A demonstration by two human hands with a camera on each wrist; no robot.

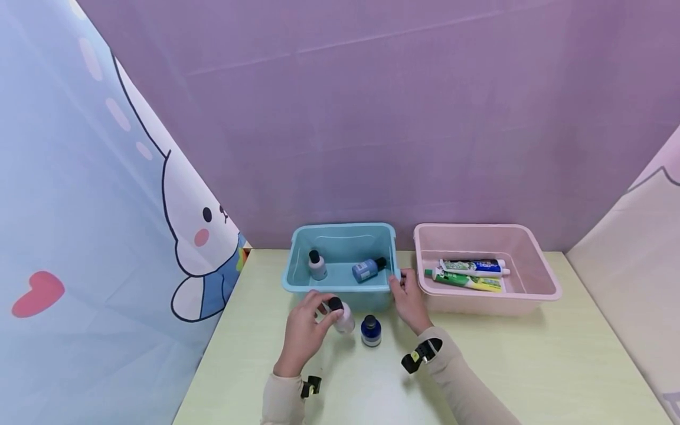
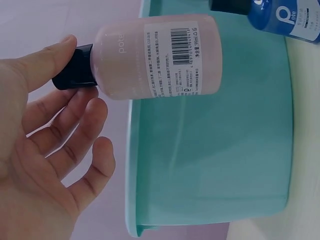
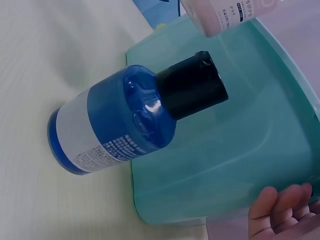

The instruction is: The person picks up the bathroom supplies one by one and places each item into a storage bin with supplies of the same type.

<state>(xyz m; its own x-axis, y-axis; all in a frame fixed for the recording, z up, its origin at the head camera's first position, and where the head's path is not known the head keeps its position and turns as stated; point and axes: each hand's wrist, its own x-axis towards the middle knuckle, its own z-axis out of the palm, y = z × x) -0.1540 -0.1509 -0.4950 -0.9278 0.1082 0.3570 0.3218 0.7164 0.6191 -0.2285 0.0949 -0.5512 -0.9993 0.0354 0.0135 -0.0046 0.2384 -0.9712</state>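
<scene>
My left hand point(image 1: 305, 333) pinches the black cap of a pale pink bottle point(image 2: 160, 57), holding it in front of the teal bin point(image 1: 340, 289). In the left wrist view, thumb and fingers meet at the cap while the other fingers curl loosely below. My right hand point(image 1: 411, 302) grips the right front corner of the teal bin by its rim. A dark blue bottle point(image 3: 112, 120) with a black cap stands upright on the table between my hands. Inside the teal bin, another pale bottle point(image 1: 317, 267) stands at the left and a blue bottle point(image 1: 365, 271) lies on its side.
Right of the teal bin stands a pink bin point(image 1: 489, 302) with several toothpaste-like tubes point(image 1: 467, 280) lying in it. Both bins sit at the back of the pale table point(image 1: 579, 366), against a purple cloth point(image 1: 382, 130). A printed cloth point(image 1: 95, 236) hangs along the left.
</scene>
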